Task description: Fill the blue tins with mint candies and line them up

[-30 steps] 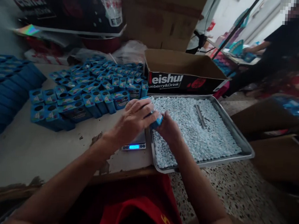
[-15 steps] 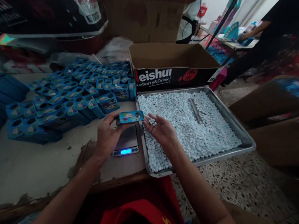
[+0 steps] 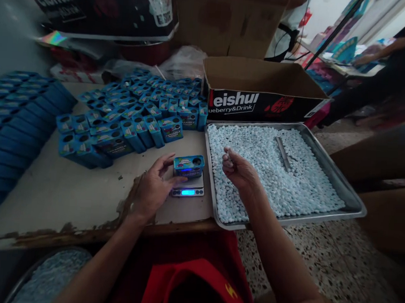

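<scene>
A small blue tin with a round hole in its lid sits on a little digital scale with a lit blue display. My left hand rests beside the scale, fingers apart, its fingertips close to the tin's left side. My right hand hovers over the left part of a metal tray full of pale blue candies. Its fingers are pinched together, and what they hold is too small to make out.
Many blue tins stand in rows on the worn table. Stacked blue lids or boxes lie at left. An open cardboard box stands behind the tray. A metal bar lies on the candies. Another person's arm shows at far right.
My left hand set the blue tin down on the scale and let go of it. My right hand closed from an open palm with candies into a pinch.
</scene>
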`<action>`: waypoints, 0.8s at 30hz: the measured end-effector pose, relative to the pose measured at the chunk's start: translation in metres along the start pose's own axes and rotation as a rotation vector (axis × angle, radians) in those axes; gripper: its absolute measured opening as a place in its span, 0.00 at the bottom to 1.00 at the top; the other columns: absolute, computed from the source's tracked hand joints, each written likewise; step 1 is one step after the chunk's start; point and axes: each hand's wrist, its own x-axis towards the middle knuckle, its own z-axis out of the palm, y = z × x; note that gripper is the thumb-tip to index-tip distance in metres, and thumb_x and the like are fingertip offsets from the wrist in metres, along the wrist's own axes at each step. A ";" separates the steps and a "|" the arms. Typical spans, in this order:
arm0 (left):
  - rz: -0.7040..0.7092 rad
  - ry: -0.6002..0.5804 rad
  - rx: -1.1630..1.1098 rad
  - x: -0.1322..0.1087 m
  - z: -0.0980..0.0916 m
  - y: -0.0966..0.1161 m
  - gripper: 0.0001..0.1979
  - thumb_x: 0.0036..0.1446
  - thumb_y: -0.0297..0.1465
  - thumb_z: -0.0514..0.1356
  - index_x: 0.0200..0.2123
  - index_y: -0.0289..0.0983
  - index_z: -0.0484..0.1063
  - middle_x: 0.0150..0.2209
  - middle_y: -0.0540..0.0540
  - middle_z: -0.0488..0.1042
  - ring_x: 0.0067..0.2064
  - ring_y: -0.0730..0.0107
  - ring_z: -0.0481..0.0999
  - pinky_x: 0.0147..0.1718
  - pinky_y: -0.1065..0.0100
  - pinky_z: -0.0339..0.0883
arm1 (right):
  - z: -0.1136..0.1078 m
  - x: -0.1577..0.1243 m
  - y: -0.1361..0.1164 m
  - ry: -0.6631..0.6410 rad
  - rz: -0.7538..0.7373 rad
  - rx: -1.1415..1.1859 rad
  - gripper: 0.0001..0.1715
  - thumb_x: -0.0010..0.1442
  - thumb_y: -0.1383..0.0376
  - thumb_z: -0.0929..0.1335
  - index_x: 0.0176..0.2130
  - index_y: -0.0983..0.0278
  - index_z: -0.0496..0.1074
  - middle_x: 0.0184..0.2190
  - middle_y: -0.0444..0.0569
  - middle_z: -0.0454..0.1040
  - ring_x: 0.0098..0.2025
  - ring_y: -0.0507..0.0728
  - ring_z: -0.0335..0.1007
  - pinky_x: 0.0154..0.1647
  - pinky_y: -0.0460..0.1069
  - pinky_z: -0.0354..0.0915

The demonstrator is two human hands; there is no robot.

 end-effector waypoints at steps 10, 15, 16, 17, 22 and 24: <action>0.196 0.199 0.072 -0.015 -0.041 0.016 0.19 0.61 0.34 0.70 0.55 0.42 0.77 0.49 0.43 0.82 0.53 0.59 0.83 0.62 0.52 0.76 | 0.001 -0.002 0.003 0.060 -0.093 -0.206 0.08 0.60 0.76 0.75 0.38 0.66 0.77 0.30 0.48 0.80 0.26 0.46 0.71 0.23 0.36 0.69; 0.328 0.252 0.273 -0.025 -0.040 0.034 0.19 0.62 0.33 0.70 0.56 0.41 0.76 0.49 0.46 0.83 0.54 0.59 0.82 0.63 0.55 0.73 | 0.000 -0.006 0.005 -0.038 -0.151 -0.319 0.14 0.58 0.61 0.81 0.35 0.66 0.77 0.24 0.43 0.74 0.20 0.44 0.62 0.16 0.35 0.59; 0.347 0.253 0.301 -0.026 -0.039 0.036 0.20 0.62 0.33 0.70 0.56 0.41 0.76 0.49 0.46 0.83 0.54 0.59 0.82 0.63 0.55 0.73 | 0.001 -0.007 0.006 -0.049 -0.139 -0.321 0.16 0.58 0.60 0.81 0.35 0.66 0.77 0.23 0.41 0.73 0.19 0.43 0.60 0.15 0.35 0.56; 0.362 0.256 0.320 -0.025 -0.038 0.038 0.20 0.62 0.32 0.70 0.57 0.40 0.76 0.49 0.46 0.83 0.54 0.59 0.82 0.63 0.55 0.73 | 0.001 -0.007 0.007 -0.050 -0.121 -0.315 0.16 0.57 0.60 0.81 0.34 0.65 0.76 0.22 0.40 0.71 0.19 0.43 0.58 0.15 0.35 0.55; 0.396 0.225 0.341 -0.018 -0.033 0.043 0.22 0.60 0.31 0.72 0.57 0.40 0.76 0.51 0.45 0.82 0.55 0.57 0.81 0.63 0.54 0.72 | 0.009 -0.012 0.006 -0.027 -0.050 -0.236 0.10 0.57 0.69 0.79 0.37 0.66 0.76 0.26 0.43 0.74 0.25 0.46 0.68 0.23 0.37 0.65; 0.403 0.175 0.353 -0.013 -0.033 0.045 0.26 0.59 0.31 0.73 0.59 0.41 0.74 0.53 0.44 0.81 0.56 0.56 0.80 0.63 0.53 0.72 | 0.015 -0.015 0.002 -0.069 -0.040 -0.250 0.10 0.56 0.73 0.77 0.38 0.67 0.77 0.27 0.44 0.75 0.26 0.46 0.69 0.25 0.38 0.66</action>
